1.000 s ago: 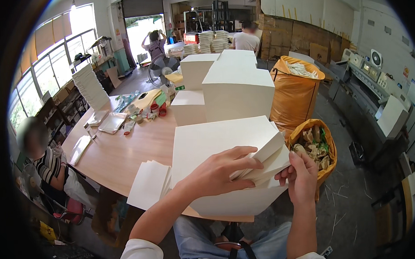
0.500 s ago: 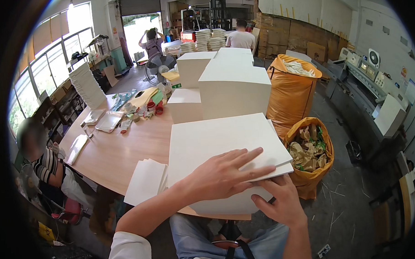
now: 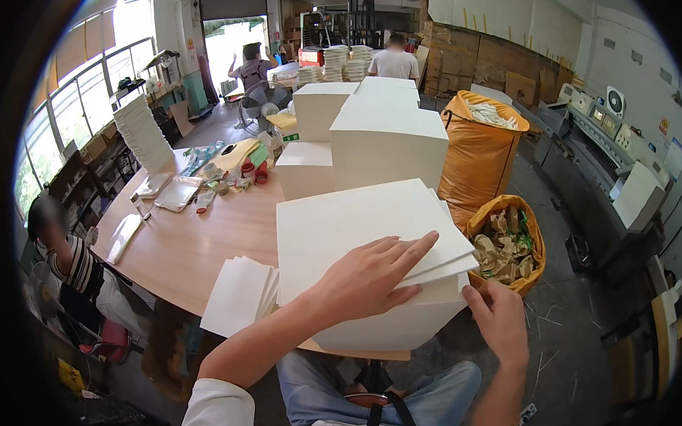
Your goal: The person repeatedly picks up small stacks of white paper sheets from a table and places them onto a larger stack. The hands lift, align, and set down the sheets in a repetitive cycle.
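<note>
1. White paper sheets in a thick rectangular stack [image 3: 356,216] lay, in the head view, at the near edge of the pale wooden table [image 3: 207,244]; the top layers sat askew toward the right.
2. Spread open and palm down, the left hand [image 3: 377,275] rested across the top layers near their near-right edge.
3. Half curled, thumb toward the fingers, the right hand [image 3: 501,320] was at the stack's near-right corner; whether it pinched any sheet, I could not tell.
4. Judged from this pose, the step in hand was handling the upper sheets at that corner, one hand steadying them.
5. A next move seemed to call for light left pressure and careful right fingertips on the thin edges.
6. No writing showed on the paper. On the far-right wall, a small red-and-white sign [image 3: 663,126] was too small to read.
</note>
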Motion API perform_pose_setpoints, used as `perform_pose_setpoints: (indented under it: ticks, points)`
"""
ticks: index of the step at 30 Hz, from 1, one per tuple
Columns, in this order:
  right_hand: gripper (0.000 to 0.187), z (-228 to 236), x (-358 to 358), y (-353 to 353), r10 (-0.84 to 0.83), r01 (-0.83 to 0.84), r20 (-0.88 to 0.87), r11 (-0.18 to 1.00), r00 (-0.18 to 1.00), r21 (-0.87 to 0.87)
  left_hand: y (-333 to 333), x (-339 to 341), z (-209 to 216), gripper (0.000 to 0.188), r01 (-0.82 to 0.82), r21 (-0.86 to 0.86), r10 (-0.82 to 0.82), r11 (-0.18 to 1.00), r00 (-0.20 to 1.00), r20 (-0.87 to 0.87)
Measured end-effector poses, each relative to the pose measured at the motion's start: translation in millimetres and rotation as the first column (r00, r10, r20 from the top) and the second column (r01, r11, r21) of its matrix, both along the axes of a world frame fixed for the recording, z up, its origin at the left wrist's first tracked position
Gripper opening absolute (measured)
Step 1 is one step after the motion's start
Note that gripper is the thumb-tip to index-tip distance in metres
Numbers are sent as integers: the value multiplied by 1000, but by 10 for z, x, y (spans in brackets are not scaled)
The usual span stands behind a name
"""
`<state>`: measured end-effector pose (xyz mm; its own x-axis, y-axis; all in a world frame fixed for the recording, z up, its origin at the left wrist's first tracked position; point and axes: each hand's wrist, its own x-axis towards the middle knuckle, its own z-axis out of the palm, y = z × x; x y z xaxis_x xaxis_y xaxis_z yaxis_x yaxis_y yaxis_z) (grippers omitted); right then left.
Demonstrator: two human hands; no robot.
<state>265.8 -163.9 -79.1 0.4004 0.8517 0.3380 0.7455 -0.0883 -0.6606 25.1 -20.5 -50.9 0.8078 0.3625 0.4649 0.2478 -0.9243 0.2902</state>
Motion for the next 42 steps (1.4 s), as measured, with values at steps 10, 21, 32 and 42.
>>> perform_pose_setpoints:
  ticks: [10,21,32,42]
  points:
    - [43,83,-314,473,387,-33,-677,881,626,472,91,-63,-9,49,104,-25,-102,994,993,66]
    - [42,113,-302,482,387,-51,-764,905,516,423,37,-76,54,52,85,-160,-62,983,988,144]
    - [44,38,-156,445,455,-131,-721,879,522,459,80,-64,33,52,109,-221,-77,969,986,146]
    - [43,35,-233,480,379,-110,-679,908,629,405,82,-54,11,38,102,-97,-89,990,987,130]
